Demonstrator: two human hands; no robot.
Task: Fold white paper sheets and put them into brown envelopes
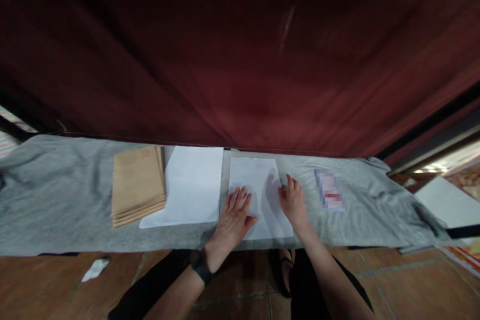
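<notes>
Both forearms reach forward over the grey cloth (pixel 56 200). Left hand (pixel 232 217) flat, fingers spread, palm down on the sheet's (pixel 258 180) left edge. Right hand (pixel 292 202) pressed on its right edge, fingers loosely extended, gripping nothing. Sheet lies between paper stack (pixel 193 185) and packet (pixel 330 190).

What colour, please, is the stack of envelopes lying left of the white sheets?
Light brown, a kraft tan; the stack of envelopes shows clearly in the head view.
</notes>
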